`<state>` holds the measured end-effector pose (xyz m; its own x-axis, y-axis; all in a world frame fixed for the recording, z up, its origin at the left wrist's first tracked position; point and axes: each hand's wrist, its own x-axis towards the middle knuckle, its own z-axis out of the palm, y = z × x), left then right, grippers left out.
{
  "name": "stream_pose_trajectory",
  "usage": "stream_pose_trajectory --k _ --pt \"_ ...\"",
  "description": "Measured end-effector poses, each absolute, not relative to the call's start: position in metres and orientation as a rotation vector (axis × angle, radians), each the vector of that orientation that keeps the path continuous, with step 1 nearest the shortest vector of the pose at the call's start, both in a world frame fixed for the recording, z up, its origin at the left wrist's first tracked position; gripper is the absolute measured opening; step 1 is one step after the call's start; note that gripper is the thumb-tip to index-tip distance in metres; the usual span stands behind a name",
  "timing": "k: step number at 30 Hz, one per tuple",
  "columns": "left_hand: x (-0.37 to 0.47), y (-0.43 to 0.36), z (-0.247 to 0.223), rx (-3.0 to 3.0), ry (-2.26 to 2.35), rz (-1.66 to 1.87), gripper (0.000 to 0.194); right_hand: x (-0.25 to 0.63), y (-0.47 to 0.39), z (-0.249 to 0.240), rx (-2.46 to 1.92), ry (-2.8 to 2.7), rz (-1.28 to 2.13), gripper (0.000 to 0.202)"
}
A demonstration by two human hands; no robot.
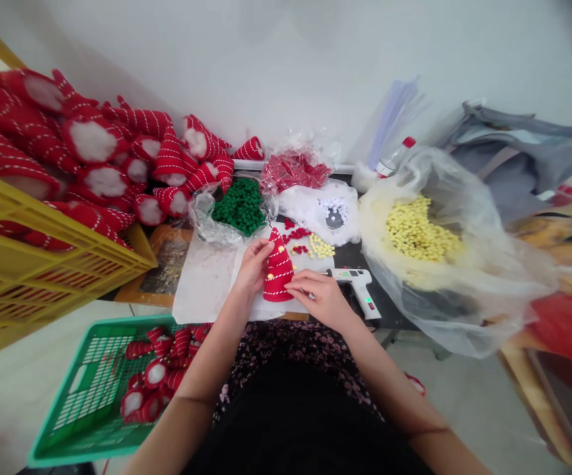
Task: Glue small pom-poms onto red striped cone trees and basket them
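A stuffed red fabric cone (279,274) with white dashed stripes stands nearly upright over the white paper, a few small yellow pom-poms on its front. My left hand (253,267) is closed on its left side, near the upper part. At the cone's lower right edge, the fingertips of my right hand (322,297) are pinched together and touch the fabric; anything between them is hidden. Just beyond that hand lies a white glue gun (359,287) with a lit green light. Loose red pom-poms (296,234) and yellow pom-poms (321,247) are scattered behind the cone.
Bags of green pom-poms (241,208), white pom-poms (334,211) and yellow pom-poms (421,231) line the table's back and right. A yellow crate (63,247) and heaped red cones (92,142) stand left. Below is a green basket (88,330) holding several cones. Glue sticks (394,122) lean against the wall.
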<state>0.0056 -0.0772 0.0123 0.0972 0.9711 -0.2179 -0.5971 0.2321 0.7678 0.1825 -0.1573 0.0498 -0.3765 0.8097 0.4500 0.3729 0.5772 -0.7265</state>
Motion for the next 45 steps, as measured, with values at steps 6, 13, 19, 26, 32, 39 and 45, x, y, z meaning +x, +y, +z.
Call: stream_pose_trajectory --k 6,13,19,26,32,39,45 --pt "0.001 -0.076 0.014 0.543 0.82 1.264 0.044 0.23 -0.111 0.056 -1.186 -1.782 0.498 0.019" --pt "0.001 -0.078 0.016 0.536 0.812 1.258 0.047 0.293 0.013 0.052 -2.027 -1.848 0.255 0.032" --pt "0.002 -0.079 0.017 0.579 0.82 1.222 0.047 0.281 0.047 0.029 -2.084 -1.954 0.348 0.028" --pt "0.003 -0.079 0.014 0.583 0.798 1.236 0.045 0.27 0.025 0.041 -2.016 -1.838 0.269 0.029" --pt "0.007 -0.08 0.014 0.568 0.768 1.227 0.043 0.22 -0.089 0.072 -1.193 -1.845 0.631 0.009" --pt "0.01 -0.082 0.016 0.609 0.761 1.256 0.04 0.187 -0.133 0.071 -0.945 -2.07 0.616 0.019" --pt "0.009 -0.082 0.013 0.621 0.789 1.281 0.041 0.19 -0.127 0.059 -0.953 -2.154 0.569 0.023"
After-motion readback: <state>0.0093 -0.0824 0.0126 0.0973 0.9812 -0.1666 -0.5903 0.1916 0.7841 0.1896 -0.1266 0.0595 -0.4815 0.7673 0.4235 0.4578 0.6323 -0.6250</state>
